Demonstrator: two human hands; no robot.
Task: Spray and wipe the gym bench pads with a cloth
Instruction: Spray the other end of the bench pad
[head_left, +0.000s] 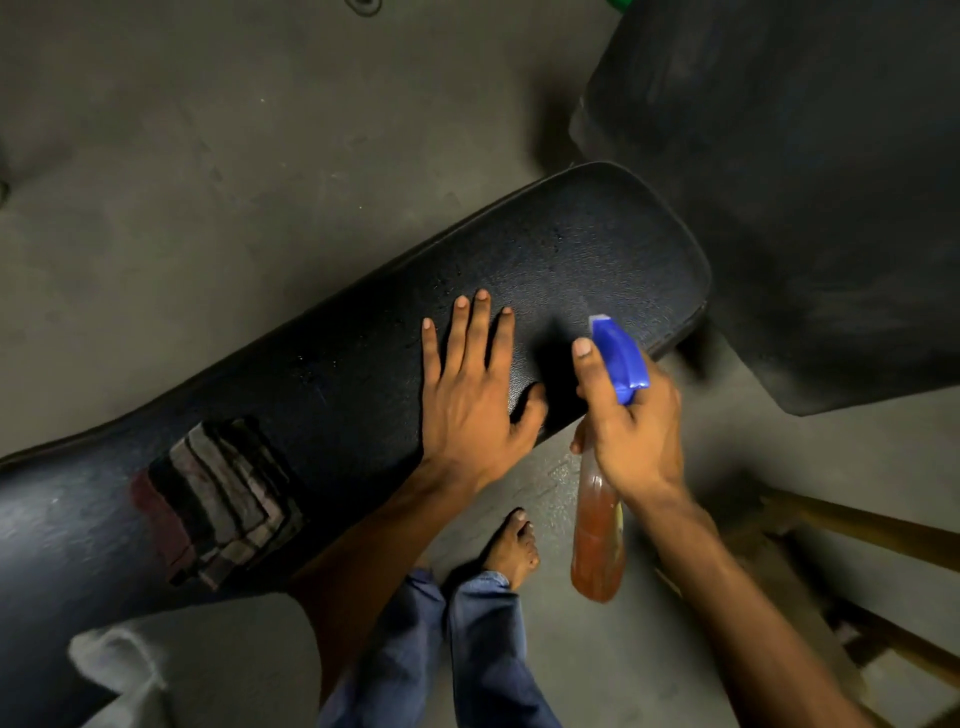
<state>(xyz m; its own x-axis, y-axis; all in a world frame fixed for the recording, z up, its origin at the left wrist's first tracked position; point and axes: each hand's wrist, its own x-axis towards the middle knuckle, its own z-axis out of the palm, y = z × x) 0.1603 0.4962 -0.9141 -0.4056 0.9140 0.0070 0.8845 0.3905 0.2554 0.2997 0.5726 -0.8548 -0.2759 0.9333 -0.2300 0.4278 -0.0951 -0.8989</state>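
I have my right hand (631, 423) wrapped around the neck of the spray bottle (597, 540), index finger stretched up along the blue trigger head (621, 358), nozzle aimed at the far right end of the long bench pad (571, 260). My left hand (470, 400) lies flat on that pad, fingers spread wide and holding nothing, just left of the bottle.

I judge the spraying under way: fine droplets speckle the pad ahead of my fingertips and further left, though in this dim light I cannot be sure how evenly it is wetted. Wiping looks not yet begun, since the folded striped cloth (223, 499) sits on the pad well to the left of my hands, near its near edge. The second, larger pad (810, 197) at far right shows no droplets that I can make out, so it likely remains to be done.

For room: the long pad's rounded right end stops just short of the larger pad, leaving a narrow gap. The floor (208, 156) on the far side is open. On the near side my bare foot (514, 545) stands close beneath the bottle, and a wooden frame (857, 530) crowds the near right.
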